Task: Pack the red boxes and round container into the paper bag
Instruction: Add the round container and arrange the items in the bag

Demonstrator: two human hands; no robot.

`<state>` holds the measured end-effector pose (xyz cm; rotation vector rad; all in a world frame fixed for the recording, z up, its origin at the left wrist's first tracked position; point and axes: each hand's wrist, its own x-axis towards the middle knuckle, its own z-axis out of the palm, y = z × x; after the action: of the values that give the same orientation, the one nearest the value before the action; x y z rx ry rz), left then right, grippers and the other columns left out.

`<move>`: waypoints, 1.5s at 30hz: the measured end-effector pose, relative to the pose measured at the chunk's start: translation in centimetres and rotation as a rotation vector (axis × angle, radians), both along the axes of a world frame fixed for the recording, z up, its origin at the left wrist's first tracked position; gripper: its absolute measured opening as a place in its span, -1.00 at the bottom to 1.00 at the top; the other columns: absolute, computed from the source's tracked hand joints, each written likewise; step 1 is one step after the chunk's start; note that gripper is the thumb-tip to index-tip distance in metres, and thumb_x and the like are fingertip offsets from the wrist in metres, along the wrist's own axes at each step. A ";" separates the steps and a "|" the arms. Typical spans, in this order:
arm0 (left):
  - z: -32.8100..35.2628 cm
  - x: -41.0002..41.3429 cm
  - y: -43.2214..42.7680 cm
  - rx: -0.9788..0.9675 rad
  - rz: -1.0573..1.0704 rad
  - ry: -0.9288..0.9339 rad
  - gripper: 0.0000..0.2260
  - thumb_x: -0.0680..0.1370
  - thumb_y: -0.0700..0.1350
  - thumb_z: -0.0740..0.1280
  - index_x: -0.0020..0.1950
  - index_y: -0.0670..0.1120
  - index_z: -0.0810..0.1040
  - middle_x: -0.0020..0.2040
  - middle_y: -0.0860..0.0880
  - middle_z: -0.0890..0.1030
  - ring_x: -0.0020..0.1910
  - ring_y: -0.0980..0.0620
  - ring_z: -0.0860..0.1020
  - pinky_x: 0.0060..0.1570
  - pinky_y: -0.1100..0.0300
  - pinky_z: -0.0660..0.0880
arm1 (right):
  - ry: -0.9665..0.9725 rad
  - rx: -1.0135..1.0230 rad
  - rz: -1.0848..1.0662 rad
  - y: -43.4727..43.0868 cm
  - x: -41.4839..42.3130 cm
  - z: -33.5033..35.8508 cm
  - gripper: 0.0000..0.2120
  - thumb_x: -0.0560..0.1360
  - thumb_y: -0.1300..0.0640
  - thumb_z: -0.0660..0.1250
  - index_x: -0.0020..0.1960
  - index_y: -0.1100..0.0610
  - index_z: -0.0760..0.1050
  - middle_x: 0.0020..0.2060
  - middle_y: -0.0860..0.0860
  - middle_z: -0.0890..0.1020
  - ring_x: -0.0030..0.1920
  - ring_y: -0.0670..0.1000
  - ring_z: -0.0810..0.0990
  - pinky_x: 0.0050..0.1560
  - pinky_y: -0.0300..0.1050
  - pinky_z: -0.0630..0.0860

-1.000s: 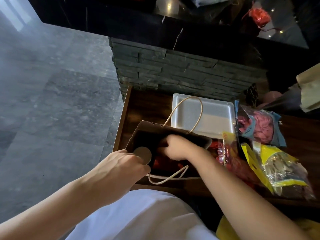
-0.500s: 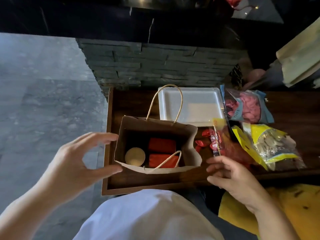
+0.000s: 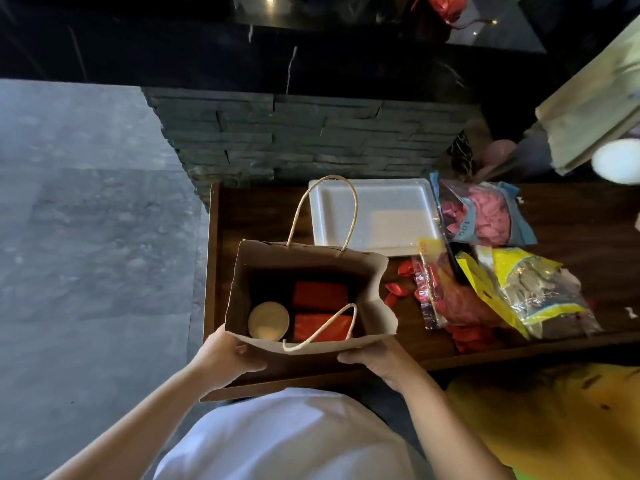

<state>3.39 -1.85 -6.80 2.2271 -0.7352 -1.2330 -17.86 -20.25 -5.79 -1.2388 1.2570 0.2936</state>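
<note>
A brown paper bag (image 3: 375, 285) with twine handles stands open on the dark wooden table (image 3: 263, 216). Inside it lie two red boxes (image 3: 320, 295), one behind the other, and a round container (image 3: 268, 321) with a pale lid to their left. My left hand (image 3: 227, 355) grips the bag's near left corner from outside. My right hand (image 3: 375, 358) grips the near wall toward its right corner. Both hands press against the bag's lower front.
A white foam tray (image 3: 384, 216) lies behind the bag. Right of it are plastic packets: pink pieces (image 3: 485, 213), red pieces (image 3: 446, 299), and a yellow packet (image 3: 530, 289). Loose red bits (image 3: 398, 289) lie by the bag. A stone wall stands behind the table.
Both hands were inside or at the bag a second ago, then pulled back open; now they have closed on the bag's near corners from outside.
</note>
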 end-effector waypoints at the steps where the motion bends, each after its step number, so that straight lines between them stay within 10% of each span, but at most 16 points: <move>1: -0.5 -0.1 0.1 0.004 0.026 0.002 -0.57 0.25 -0.21 0.60 -0.56 0.30 0.55 -0.57 0.36 0.50 -0.51 0.41 0.51 -0.56 0.54 0.32 | 0.005 0.017 -0.018 0.2 0.2 -0.3 -0.58 0.29 0.28 0.59 0.12 0.24 0.62 0.07 0.15 0.68 0.13 0.08 0.61 0.12 -0.14 0.49; 9: -0.4 -0.5 0.6 -0.068 0.045 -0.080 -0.61 0.31 -0.18 0.55 -0.45 0.18 0.41 -0.55 0.30 0.51 -0.50 0.24 0.46 -0.53 0.55 0.31 | -0.148 -0.130 -0.093 0.4 -0.3 -0.3 -0.80 0.38 0.32 0.51 -0.05 0.11 0.64 -0.08 0.01 0.70 0.10 0.01 0.64 0.12 -0.14 0.54; 14: 3.2 0.3 1.2 -0.182 0.048 -0.166 -0.65 0.34 -0.10 0.57 0.04 0.18 0.59 -0.34 0.33 0.63 -0.26 0.48 0.57 -0.40 0.59 0.40 | -0.285 -0.242 -0.118 -0.6 -1.0 1.2 -0.81 0.37 0.34 0.51 -0.03 0.23 0.65 -0.25 -0.06 0.74 -0.09 -0.10 0.70 -0.20 -0.40 0.55; 23: 6.8 1.7 1.0 -0.427 0.080 -0.145 -0.78 0.40 -0.18 0.53 -0.10 0.15 0.72 0.04 0.23 0.66 0.05 0.26 0.62 -0.01 0.48 0.50 | -0.606 -0.316 0.070 -2.5 -0.5 5.2 -0.75 0.43 0.32 0.46 -0.08 -0.03 0.72 -0.12 0.02 0.75 -0.04 -0.03 0.70 -0.03 -0.28 0.58; 28: 7.1 2.2 0.6 -0.439 0.075 -0.237 -0.87 0.41 -0.09 0.51 -0.17 0.17 0.75 0.40 0.38 0.33 0.35 0.36 0.30 0.16 0.37 0.31 | -0.559 -0.476 0.169 -3.6 -0.2 5.4 -0.87 0.33 0.08 0.52 -0.14 -0.11 0.73 0.23 -0.20 0.54 0.28 -0.10 0.51 0.25 -0.09 0.51; 31: 7.2 2.2 0.6 -0.491 0.096 -0.149 -0.80 0.46 -0.15 0.47 -0.13 0.18 0.75 0.30 0.44 0.46 0.33 0.33 0.41 0.22 0.32 0.39 | -0.580 -0.509 0.201 -4.2 -0.3 5.5 -0.83 0.31 0.00 0.51 -0.10 -0.05 0.74 0.43 -0.25 0.38 0.44 -0.17 0.32 0.35 -0.13 0.33; 39: 5.7 1.5 0.0 -0.716 0.286 0.136 -0.68 0.42 -0.41 0.45 -0.03 0.01 0.66 0.31 0.05 0.59 0.17 -0.02 0.62 0.14 0.07 0.58 | -0.696 -0.288 0.020 -4.2 -0.3 4.9 -0.71 0.31 0.27 0.56 -0.07 0.05 0.53 0.25 -0.06 0.61 0.28 -0.03 0.55 0.15 -0.04 0.57; 45: 3.6 1.2 -0.8 -0.688 0.482 0.289 -0.59 0.48 -0.35 0.42 0.26 -0.02 0.53 0.16 -0.07 0.68 0.19 0.01 0.62 0.07 0.23 0.59 | -0.636 -0.189 -0.035 -4.6 0.6 2.5 -0.28 0.37 0.40 0.49 0.38 -0.13 0.40 0.24 -0.07 0.61 0.25 -0.07 0.57 0.14 -0.18 0.55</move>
<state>4.57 -2.60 -3.15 1.4970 -0.3868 -0.8578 -17.24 -24.81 -3.27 -1.3271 0.7614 -0.2420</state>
